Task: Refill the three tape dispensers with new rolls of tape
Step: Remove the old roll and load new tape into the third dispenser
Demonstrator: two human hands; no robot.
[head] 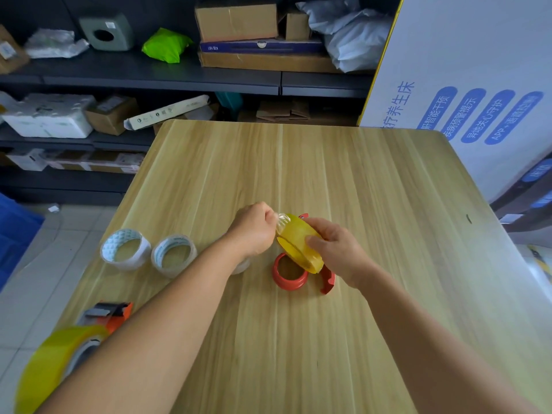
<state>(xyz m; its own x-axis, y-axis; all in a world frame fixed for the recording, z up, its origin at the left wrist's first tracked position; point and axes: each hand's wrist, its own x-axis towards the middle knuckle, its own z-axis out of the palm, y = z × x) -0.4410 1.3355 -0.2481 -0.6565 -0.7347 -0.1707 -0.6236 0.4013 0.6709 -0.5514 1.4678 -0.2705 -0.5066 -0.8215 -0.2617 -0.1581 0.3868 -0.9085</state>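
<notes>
Above the middle of the wooden table (373,180), my right hand (334,249) grips a yellow tape roll (295,243). My left hand (254,228) pinches the clear loose tape end (282,220) at the roll's top. A red dispenser (289,274) lies on the table just under the roll, its curved red arm (327,280) partly hidden by my right hand. Two spent white tape cores (125,249) (174,255) stand to the left. At the near left edge lies an orange dispenser (110,315) loaded with a yellow roll (50,363).
A pale object (242,265) peeks out from under my left forearm. Dark shelves (179,76) with cardboard boxes and bags run behind the table. A large white printed box (466,79) stands at the far right. A blue bin (15,231) sits on the floor at left.
</notes>
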